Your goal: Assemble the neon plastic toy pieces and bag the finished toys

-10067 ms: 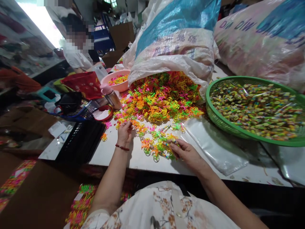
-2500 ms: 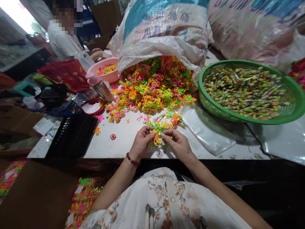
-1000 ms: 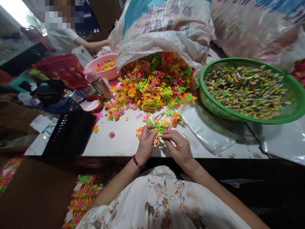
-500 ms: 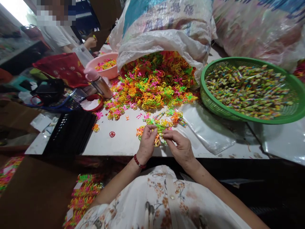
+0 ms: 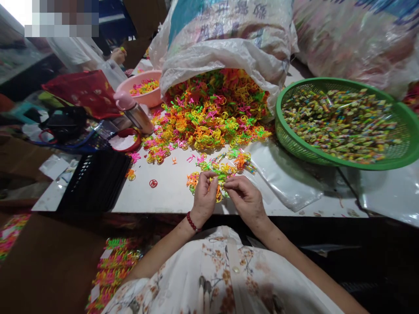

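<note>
On a white tabletop (image 5: 137, 198), an open white-and-blue woven plastic sack (image 5: 222, 52) spills a heap of pink, orange, yellow and green plastic pieces (image 5: 203, 122) toward the person. In front of the sack's mouth, nearer the person than that heap, lies a smaller cluster of the same bright pieces (image 5: 223, 172), with both hands over its near edge. The left hand (image 5: 205, 196), a dark red beaded bracelet (image 5: 193, 221) at its wrist, has its thumb and fingers drawn together; the right hand (image 5: 247, 198) has its fingertips pinched, a narrow gap away. Whether either grips a piece cannot be told.

To the right of the sack stands a round green plastic mesh basket (image 5: 406, 135) full of small multicoloured wrapped items; clear flat plastic bags (image 5: 288, 179) lie in front of it. Left of the sack are a pale pink plastic basin (image 5: 149, 97) of bright pieces and a pink-lidded bottle (image 5: 139, 117).
</note>
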Available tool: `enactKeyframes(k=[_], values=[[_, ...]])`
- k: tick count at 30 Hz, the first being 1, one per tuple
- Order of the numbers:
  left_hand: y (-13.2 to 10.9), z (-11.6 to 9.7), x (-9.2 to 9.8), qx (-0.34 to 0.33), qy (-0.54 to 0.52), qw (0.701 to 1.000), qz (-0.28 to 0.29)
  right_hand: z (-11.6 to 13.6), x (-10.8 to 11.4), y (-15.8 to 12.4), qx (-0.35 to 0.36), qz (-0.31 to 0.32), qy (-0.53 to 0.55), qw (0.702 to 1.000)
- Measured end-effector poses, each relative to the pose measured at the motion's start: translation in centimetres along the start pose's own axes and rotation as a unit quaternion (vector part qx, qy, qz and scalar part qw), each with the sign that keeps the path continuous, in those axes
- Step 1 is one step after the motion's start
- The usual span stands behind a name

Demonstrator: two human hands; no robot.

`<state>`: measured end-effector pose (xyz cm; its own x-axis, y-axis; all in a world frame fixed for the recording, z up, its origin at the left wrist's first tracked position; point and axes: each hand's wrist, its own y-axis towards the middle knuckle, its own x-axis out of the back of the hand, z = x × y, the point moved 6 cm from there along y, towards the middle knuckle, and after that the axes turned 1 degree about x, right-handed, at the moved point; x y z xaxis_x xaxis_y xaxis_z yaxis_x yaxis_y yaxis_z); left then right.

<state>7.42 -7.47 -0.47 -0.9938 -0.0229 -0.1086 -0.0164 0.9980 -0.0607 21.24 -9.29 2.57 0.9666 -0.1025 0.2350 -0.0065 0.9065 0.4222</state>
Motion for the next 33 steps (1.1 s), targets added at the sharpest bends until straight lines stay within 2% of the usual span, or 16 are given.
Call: enactKeyframes(k=[4, 7, 10, 15, 20, 24, 28, 30, 33], values=[[0.2, 0.9, -0.6, 0.066, -0.1, 0.992, 0.024, 0.2, 0.0, 0.1, 0.008, 0.007, 0.006, 1.0], [0.5, 1.6, -0.7, 0.092, -0.147, 0.984, 0.033, 0.3, 0.0, 0.1, 0.011, 0.009, 0.002, 1.0], [0.5, 1.9, -0.5, 0.097, -0.146, 0.984, 0.021, 0.2, -0.2, -0.1, 0.009, 0.018, -0.001, 1.0], [0.3, 1.4, 0.3, 0.068, -0.094, 0.993, -0.033, -0.6, -0.5, -0.6, -0.004, 0.031, 0.015, 0.999], [0.3, 1.6, 0.0, 0.097, -0.128, 0.987, 0.0, -0.2, -0.8, -0.6, -0.013, 0.059, 0.029, 0.998], [0.4, 1.5, 0.0, 0.1, -0.14, 0.985, 0.014, 1.2, -0.9, -0.4, 0.02, 0.069, 0.004, 0.997], [0.4, 1.9, 0.0, 0.134, -0.136, 0.98, 0.06, 1.8, -1.0, -0.7, 0.046, 0.079, -0.024, 0.996], [0.6, 1.8, 0.4, 0.104, -0.083, 0.989, 0.064, 1.8, -1.2, -1.0, 0.062, 0.086, -0.044, 0.993], [1.0, 1.0, 1.1, -0.005, 0.034, 0.999, 0.031, 2.0, -1.3, -1.3, 0.086, 0.089, -0.074, 0.99]])
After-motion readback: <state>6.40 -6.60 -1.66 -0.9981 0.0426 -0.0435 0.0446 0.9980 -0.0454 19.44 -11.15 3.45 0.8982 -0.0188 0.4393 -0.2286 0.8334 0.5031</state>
